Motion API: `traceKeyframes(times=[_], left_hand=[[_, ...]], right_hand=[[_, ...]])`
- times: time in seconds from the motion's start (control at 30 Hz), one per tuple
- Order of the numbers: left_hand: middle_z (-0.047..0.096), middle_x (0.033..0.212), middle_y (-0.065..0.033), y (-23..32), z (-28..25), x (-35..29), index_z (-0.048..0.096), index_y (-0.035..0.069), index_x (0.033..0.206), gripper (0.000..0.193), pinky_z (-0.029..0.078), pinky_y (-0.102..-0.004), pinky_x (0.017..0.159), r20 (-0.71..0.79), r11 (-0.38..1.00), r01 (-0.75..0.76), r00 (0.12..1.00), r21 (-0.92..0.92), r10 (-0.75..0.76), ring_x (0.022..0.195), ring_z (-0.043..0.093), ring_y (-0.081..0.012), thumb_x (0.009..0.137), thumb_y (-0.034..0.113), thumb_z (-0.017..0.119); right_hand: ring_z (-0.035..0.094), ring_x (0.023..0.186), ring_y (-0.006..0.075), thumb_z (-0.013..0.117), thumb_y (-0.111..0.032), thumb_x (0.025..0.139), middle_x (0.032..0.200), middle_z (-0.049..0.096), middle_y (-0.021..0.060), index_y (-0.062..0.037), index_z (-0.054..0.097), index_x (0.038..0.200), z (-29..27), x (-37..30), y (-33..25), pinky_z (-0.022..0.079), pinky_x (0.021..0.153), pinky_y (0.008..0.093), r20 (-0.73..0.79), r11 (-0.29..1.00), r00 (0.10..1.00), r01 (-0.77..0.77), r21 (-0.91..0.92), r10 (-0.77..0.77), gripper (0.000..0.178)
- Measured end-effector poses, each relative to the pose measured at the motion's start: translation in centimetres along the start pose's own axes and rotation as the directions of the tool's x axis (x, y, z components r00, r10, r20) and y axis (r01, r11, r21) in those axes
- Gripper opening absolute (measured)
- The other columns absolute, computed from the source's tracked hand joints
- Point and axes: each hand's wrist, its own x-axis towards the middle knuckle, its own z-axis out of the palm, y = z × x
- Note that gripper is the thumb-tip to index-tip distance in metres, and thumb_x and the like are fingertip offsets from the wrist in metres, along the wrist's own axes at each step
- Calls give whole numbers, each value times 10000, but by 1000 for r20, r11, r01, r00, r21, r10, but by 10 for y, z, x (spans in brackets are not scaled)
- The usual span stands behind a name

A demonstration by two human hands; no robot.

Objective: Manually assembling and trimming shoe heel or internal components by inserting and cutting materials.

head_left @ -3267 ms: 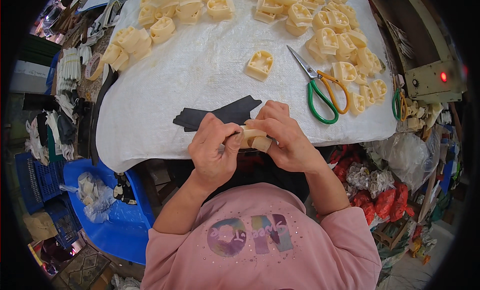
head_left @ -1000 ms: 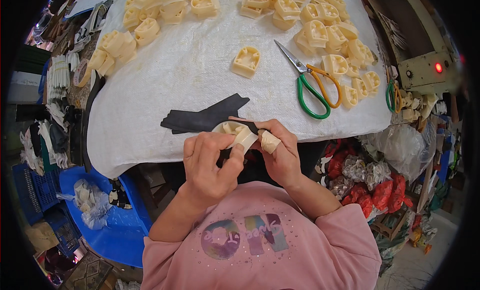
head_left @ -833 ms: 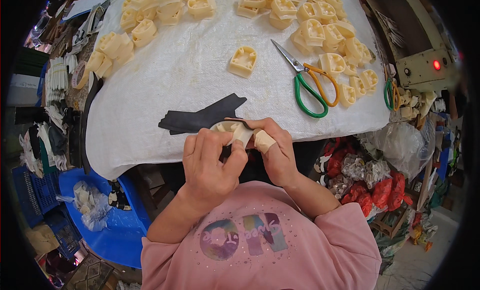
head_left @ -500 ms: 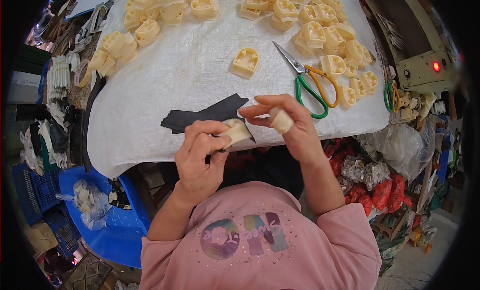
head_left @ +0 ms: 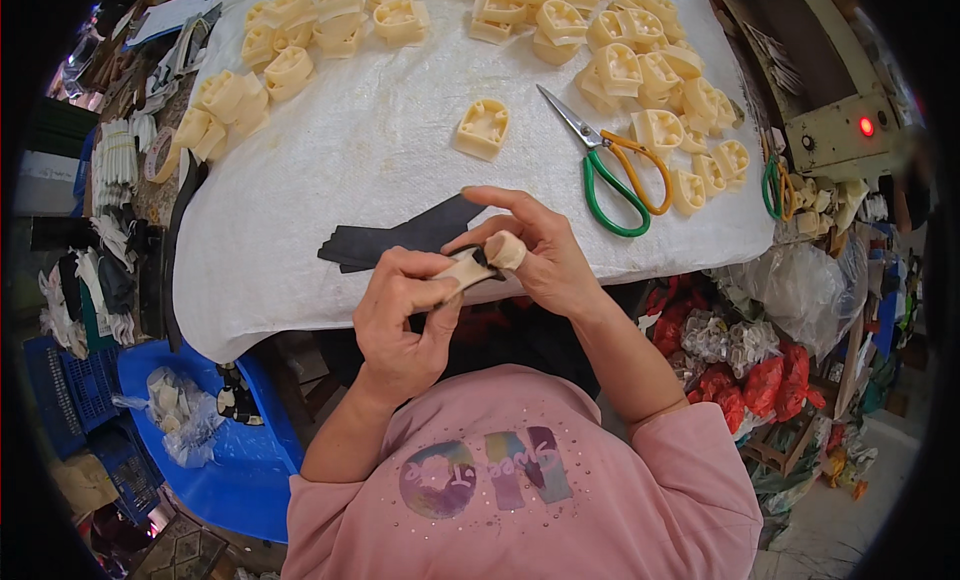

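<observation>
Near the table's front edge, my left hand (head_left: 400, 310) is closed around a cream shoe heel (head_left: 462, 277), pinching it between thumb and fingers. A narrow black strip (head_left: 492, 270) runs along the heel's edge. My right hand (head_left: 555, 260) meets the heel's right end, its thumb wrapped in cream tape (head_left: 506, 250) and bent against the black strip; the forefinger arches above. Dark flat strips (head_left: 395, 243) lie crossed on the table just beyond both hands. One D-shaped cream heel (head_left: 483, 128) sits alone farther off. Scissors (head_left: 620, 175) with green and orange handles lie open to the right.
Piles of cream heels stand at the far right (head_left: 655, 75) and far left (head_left: 235, 98) of the white-covered table (head_left: 330, 150). A blue chair (head_left: 225, 480) holds a plastic bag at lower left. A box with a red light (head_left: 850, 135) stands at right.
My right hand has moved left and in, from apart to touching the heel, and its taped thumb now presses at the black edge. My left hand keeps hold of the heel.
</observation>
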Motion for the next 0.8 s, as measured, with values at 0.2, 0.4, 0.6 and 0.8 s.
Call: traceKeyframes(times=[0.2,0.4,0.6,0.8], left_hand=[[585,956,-119,4,7,-1,530,6,856,97,420,-257,773,-198,926,261,927,-273,-320,837,525,-124,840,29,623],[595,973,-110,8,12,2,528,13,850,101,431,-231,739,-132,853,343,897,-392,-421,825,527,-92,844,38,625],[602,973,-100,3,11,3,541,5,876,108,440,-228,719,-79,855,372,901,-362,-426,823,535,-91,853,56,633],[589,1054,-118,12,14,6,583,14,910,169,429,-265,799,-57,848,379,902,-371,-428,959,545,-147,838,135,678]], right_hand=[[517,1043,212,566,-118,881,1163,564,124,-69,530,1201,-2,-2,-1,418,872,332,-3,930,941,334,-151,-338,326],[415,918,265,558,8,746,918,478,93,-50,551,947,15,0,0,355,811,344,-99,827,886,376,-419,-453,210],[422,915,262,570,2,711,911,486,87,-54,542,863,9,3,-11,345,817,343,-27,850,917,358,-388,-399,164],[438,889,226,612,-173,796,882,498,49,-74,545,795,8,-3,-11,345,818,325,-70,788,881,381,-483,-468,120]])
